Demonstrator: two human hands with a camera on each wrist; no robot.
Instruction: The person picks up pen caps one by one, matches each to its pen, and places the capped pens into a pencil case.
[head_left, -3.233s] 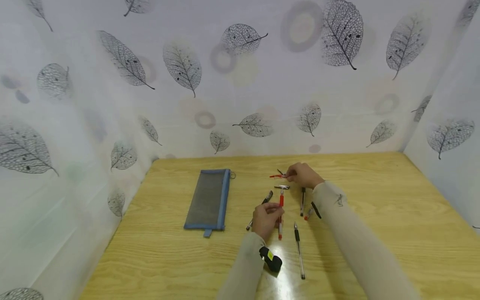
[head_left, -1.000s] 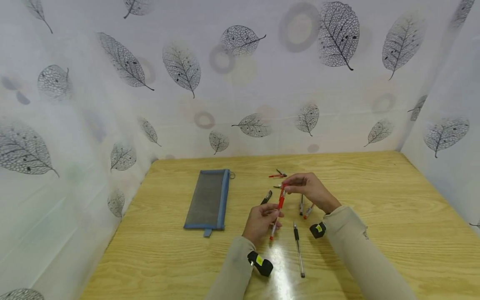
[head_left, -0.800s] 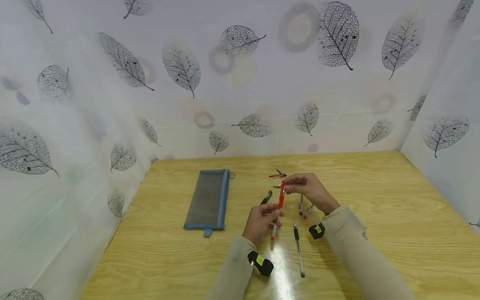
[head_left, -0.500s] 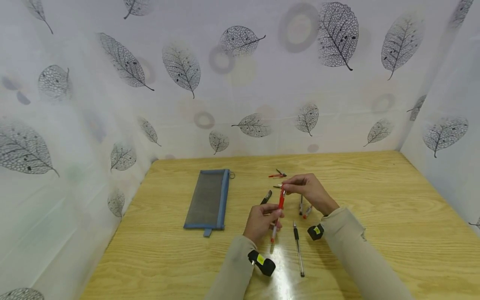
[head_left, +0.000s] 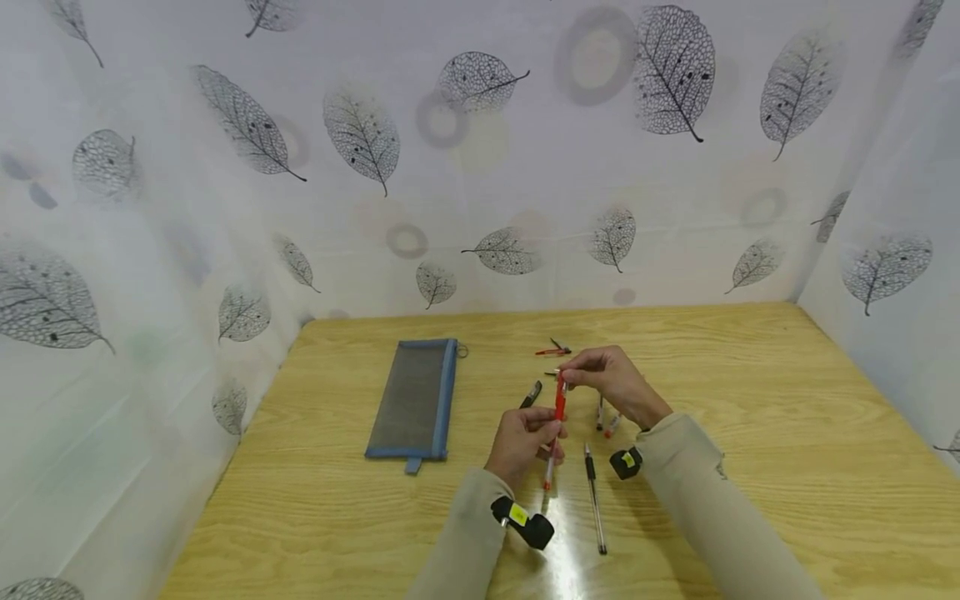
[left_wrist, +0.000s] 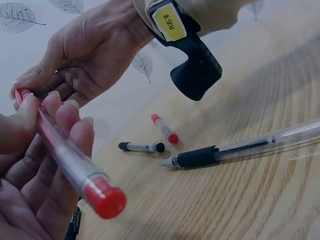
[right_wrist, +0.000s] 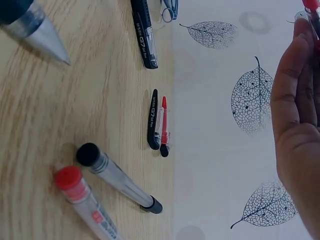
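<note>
Above the table, the left hand [head_left: 521, 442] grips a red pen [head_left: 560, 405] around its clear barrel, fingers curled. At the pen's upper end the right hand [head_left: 617, 385] pinches the red top between thumb and fingers. In the left wrist view the red end plug of the pen [left_wrist: 75, 161] points toward the camera, and the right hand [left_wrist: 95, 52] touches the far end. Only part of the right hand [right_wrist: 300, 100] shows in the right wrist view. Right of the left hand lies a capless black-grip pen [head_left: 594, 500].
A grey mesh pouch [head_left: 411, 400] with blue edges lies at the left. A black pen [head_left: 532, 393] is partly behind the left hand. Small black and red pieces [head_left: 553, 352] lie farther back. Two short clear pieces [right_wrist: 122, 177], [right_wrist: 87, 205] lie below the right hand.
Since 3.2 seconds ago the right hand has moved from the small pieces at the back to the red pen's top. The left hand has raised and tilted the pen. Lately both hands barely move.
</note>
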